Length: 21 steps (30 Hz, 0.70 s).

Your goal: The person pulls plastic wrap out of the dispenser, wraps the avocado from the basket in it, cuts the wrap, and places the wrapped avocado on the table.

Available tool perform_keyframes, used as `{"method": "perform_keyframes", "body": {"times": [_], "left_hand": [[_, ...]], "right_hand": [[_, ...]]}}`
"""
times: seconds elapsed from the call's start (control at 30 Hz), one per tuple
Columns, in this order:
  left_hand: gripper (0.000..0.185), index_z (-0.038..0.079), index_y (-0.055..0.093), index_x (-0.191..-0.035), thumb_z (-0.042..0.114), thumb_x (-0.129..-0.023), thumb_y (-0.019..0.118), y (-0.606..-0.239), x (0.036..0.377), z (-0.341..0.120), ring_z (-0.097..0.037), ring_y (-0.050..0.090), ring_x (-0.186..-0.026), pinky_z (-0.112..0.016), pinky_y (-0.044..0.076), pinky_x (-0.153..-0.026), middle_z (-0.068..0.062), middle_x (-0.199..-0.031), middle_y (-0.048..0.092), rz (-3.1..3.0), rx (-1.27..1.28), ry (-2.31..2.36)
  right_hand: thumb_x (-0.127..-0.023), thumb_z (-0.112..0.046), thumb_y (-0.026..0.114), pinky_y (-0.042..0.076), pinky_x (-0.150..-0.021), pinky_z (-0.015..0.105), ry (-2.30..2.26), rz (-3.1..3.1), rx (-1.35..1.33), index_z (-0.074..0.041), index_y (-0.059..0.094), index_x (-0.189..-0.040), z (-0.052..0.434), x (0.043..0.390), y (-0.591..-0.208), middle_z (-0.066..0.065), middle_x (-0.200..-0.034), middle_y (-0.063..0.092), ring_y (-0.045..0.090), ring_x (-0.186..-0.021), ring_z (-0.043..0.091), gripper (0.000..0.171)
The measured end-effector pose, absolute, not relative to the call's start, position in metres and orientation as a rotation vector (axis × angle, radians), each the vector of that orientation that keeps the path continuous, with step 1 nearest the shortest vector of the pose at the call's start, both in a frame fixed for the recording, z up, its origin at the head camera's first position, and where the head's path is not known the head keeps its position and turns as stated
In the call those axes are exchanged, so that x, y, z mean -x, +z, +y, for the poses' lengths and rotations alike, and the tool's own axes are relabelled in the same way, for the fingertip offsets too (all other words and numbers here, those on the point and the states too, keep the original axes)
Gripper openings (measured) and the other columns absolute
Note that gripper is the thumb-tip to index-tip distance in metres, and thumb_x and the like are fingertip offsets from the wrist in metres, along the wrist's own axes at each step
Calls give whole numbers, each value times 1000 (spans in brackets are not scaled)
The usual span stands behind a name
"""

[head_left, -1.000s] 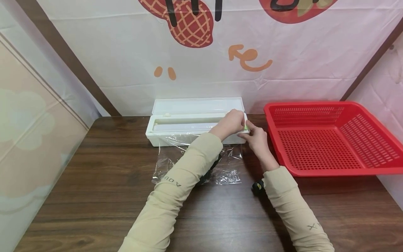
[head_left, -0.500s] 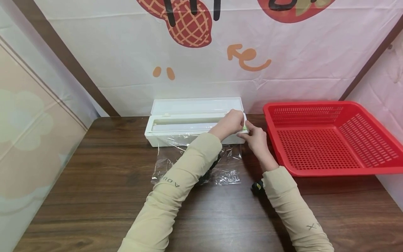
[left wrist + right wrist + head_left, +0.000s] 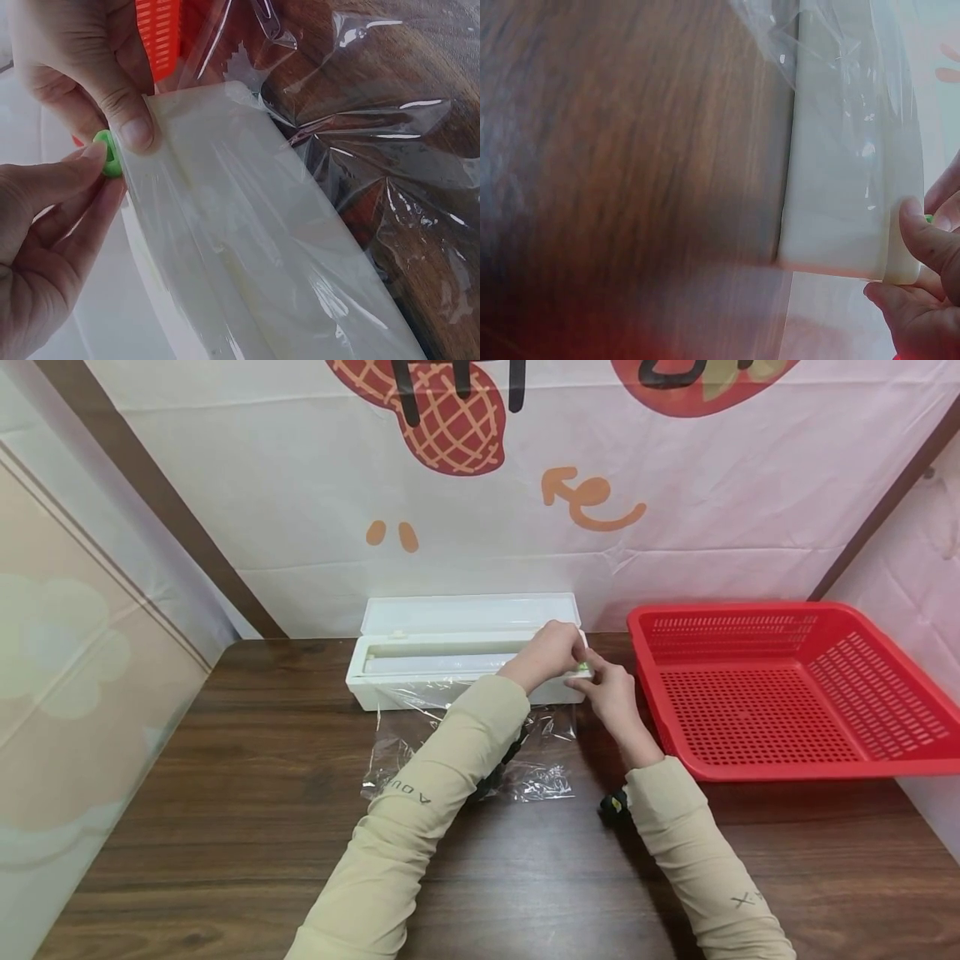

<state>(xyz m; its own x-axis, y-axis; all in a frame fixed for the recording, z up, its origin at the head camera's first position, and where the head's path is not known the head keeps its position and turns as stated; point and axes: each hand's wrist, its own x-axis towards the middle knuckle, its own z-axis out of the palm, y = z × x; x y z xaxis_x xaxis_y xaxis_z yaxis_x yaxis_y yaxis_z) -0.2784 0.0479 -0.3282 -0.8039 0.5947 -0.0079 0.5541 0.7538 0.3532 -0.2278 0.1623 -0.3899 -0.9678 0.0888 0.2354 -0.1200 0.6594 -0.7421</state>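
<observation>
A white cling-film dispenser box (image 3: 465, 652) sits open at the back of a wooden table (image 3: 225, 827), film (image 3: 465, 752) trailing forward under the left sleeve. At its right end, the left hand (image 3: 551, 652) pinches a small green slider (image 3: 111, 154); the right hand (image 3: 611, 693) grips the box's corner. Just right stands a red perforated basket (image 3: 795, 685), nothing visible inside.

Left sleeve (image 3: 420, 793): small dark letters, partly legible, reading "A O U".
Right sleeve (image 3: 738, 900): a dark "X" and a further mark too small to read.
Backdrop (image 3: 480, 485): black strokes, cropped and unreadable.
</observation>
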Motion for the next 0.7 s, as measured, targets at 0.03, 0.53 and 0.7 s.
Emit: {"method": "perform_keyframes", "body": {"times": [0.03, 0.53, 0.7], "left_hand": [[16, 8, 73, -87, 0, -76, 65, -328, 279, 48, -16, 59, -86, -21, 46, -76, -1, -88, 69, 2829, -930, 509], [17, 8, 74, -84, -2, -75, 63, -329, 277, 47, -17, 60, -83, -22, 47, -74, -1, -86, 70, 2835, -946, 514], [17, 8, 74, -83, -1, -75, 63, -330, 277, 47, -17, 60, -82, -22, 47, -73, -1, -85, 70, 2835, -958, 513]], "right_hand": [[-77, -19, 74, 32, -49, 25, 1200, -2630, -24, -9, 56, -125, 162, 228, -390, 7, -55, 50, 40, -54, 15, 52], [-76, -18, 74, 34, -49, 25, 1197, -2639, -12, -5, 53, -125, 162, 225, -389, 15, -63, 61, 42, -53, 16, 55], [-76, -17, 74, 34, -49, 24, 1201, -2629, -17, -4, 53, -125, 163, 225, -390, 16, -65, 62, 43, -54, 15, 55]]}}
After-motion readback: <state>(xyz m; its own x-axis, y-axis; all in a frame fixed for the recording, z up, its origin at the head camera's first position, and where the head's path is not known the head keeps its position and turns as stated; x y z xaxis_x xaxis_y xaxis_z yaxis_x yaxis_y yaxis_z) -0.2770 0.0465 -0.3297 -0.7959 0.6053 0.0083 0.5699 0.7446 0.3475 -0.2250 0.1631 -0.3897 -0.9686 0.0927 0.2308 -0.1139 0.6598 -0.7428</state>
